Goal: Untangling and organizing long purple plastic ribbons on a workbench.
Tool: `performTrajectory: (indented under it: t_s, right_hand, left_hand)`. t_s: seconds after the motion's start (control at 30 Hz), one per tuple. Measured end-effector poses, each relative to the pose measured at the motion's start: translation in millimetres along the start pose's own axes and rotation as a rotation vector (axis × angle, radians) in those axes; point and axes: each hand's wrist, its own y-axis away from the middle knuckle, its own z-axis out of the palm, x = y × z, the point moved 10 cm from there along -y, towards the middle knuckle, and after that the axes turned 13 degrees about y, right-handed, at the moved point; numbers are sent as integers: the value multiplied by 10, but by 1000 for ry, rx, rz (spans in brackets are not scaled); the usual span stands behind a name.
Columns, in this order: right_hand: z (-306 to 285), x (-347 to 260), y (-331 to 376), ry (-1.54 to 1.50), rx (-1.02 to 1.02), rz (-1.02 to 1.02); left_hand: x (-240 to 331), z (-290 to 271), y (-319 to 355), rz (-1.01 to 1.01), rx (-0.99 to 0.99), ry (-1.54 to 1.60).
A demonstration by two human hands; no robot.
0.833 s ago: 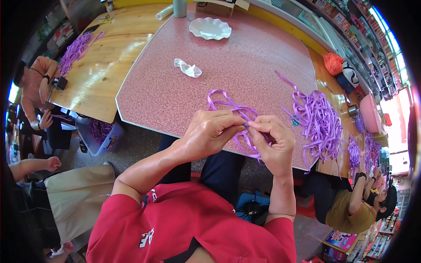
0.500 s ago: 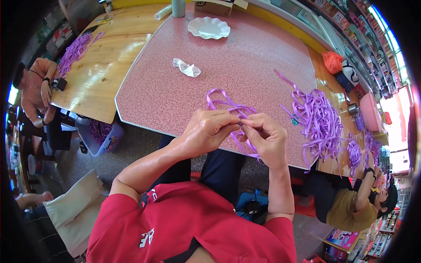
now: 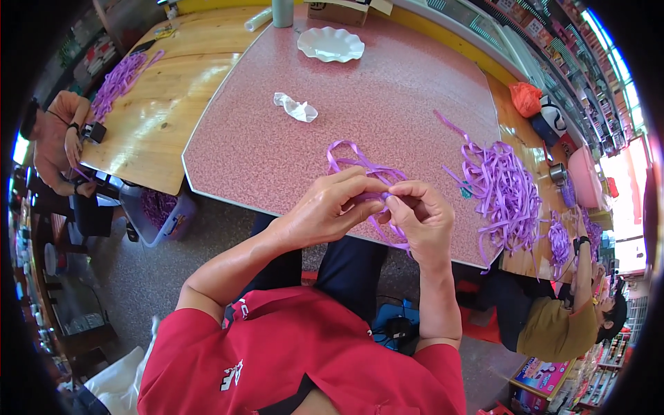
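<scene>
Close together over the near edge of the pink table, my two hands work on a flat purple ribbon (image 3: 340, 146). Its loops lie on the tabletop behind my fingers, and a tail dangles below them. My left hand (image 3: 325, 207) is closed, with the ribbon running between thumb and fingers. With thumb and fingertips my right hand (image 3: 427, 218) pinches a small gathered part of it. The exact grip is partly hidden by the fingers. To the right of my hands a big tangled pile of purple ribbons (image 3: 503, 197) spreads to the table edge.
On the pink table (image 3: 242, 145) lie a crumpled white tissue (image 3: 296, 108) and a scalloped white dish (image 3: 330, 44). A grey cylinder (image 3: 282, 12) stands at the back. Co-workers sit left (image 3: 55, 145) and right (image 3: 560, 332). A tub (image 3: 166, 228) stands below on the left.
My left fingers have lifted and loosened a little, so more purple ribbon shows between my hands. The right co-worker's arm has stretched forward. The pale cloth at lower left has dropped lower.
</scene>
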Motion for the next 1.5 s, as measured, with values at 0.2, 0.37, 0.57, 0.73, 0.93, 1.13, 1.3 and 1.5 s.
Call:
performTrajectory:
  t_s: [0.2,0.37,0.57,0.73,0.93,1.13,1.3,1.5]
  right_hand:
    - [-1,-51,-9,20,45,-38]
    - [-27,-39,-6,8,44,-67]
    - [-10,-104,5,39,52,-85]
    - [11,-128,14,76,63,-109]
    - [-55,-153,50,112,113,-188]
    - [-48,-195,46,162,129,-288]
    - [-28,-264,67,176,105,-337]
    - [-26,-220,74,93,100,-177]
  left_hand:
    - [-191,-21,81,-50,50,77]
    - [-196,-31,89,-67,47,81]
    - [-86,-39,63,-27,99,77]
    - [-53,-91,72,0,118,40]
    - [-136,-69,58,-40,138,73]
    - [-61,-36,42,-1,128,68]
    - [-32,-53,47,49,121,68]
    - [33,-58,54,60,144,65]
